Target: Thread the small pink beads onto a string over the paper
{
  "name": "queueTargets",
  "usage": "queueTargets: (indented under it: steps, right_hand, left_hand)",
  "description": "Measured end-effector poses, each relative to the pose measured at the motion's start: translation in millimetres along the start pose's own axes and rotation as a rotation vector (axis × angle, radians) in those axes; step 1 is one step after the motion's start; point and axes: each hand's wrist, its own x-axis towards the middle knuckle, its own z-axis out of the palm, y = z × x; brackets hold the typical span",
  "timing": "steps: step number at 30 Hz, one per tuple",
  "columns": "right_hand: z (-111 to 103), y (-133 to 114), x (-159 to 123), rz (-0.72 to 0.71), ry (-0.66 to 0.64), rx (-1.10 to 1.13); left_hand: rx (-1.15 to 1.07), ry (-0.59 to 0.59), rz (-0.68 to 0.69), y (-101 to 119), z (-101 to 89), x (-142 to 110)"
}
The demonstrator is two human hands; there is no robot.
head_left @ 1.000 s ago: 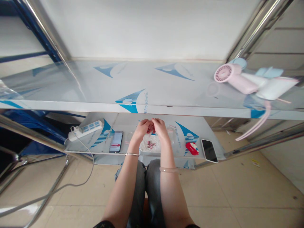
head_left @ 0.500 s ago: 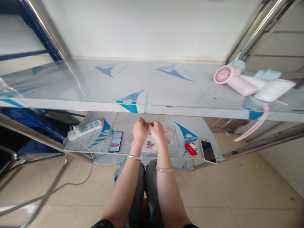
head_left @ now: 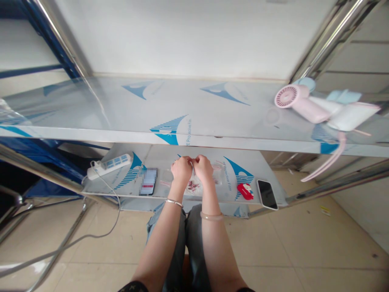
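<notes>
My left hand [head_left: 181, 168] and my right hand [head_left: 203, 167] meet fingertip to fingertip above the lower shelf [head_left: 165, 153]. Both are closed in a pinch, and whatever lies between the fingers is too small to make out. Below them, partly hidden by my wrists, small dark red pieces [head_left: 192, 186] lie on clear plastic [head_left: 197, 190]. Thin pinkish strips [head_left: 217, 165] show to the right of my right hand, with similar pale strips [head_left: 165, 183] left of my left wrist.
A phone with a lit screen [head_left: 148, 181] and a power strip [head_left: 109, 165] are on the left. Right of my hands lie a red item [head_left: 245, 191] and a white-edged phone [head_left: 267, 194]. The upper shelf [head_left: 212, 117] overhangs behind, holding a pink handheld fan [head_left: 304, 103].
Both hands have come slightly down and towards me, still close together. The things on the shelves stay where they were; the view has shifted a little.
</notes>
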Motion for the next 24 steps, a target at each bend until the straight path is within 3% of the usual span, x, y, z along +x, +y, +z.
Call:
queueTargets:
  steps: [15,20,24]
  right_hand:
    - [4,-1,4,0.003,0.055,0.094]
    - [13,3,14,-0.020,0.024,0.390]
    - [19,-8,10,0.120,-0.115,0.805]
  left_hand:
    - [-0.022,0.053,-0.007,-1,2.6,0]
    - [-0.231,0.125,0.003,-2,4.1,4]
    - [-0.261,0.174,0.002,-2,3.4,6]
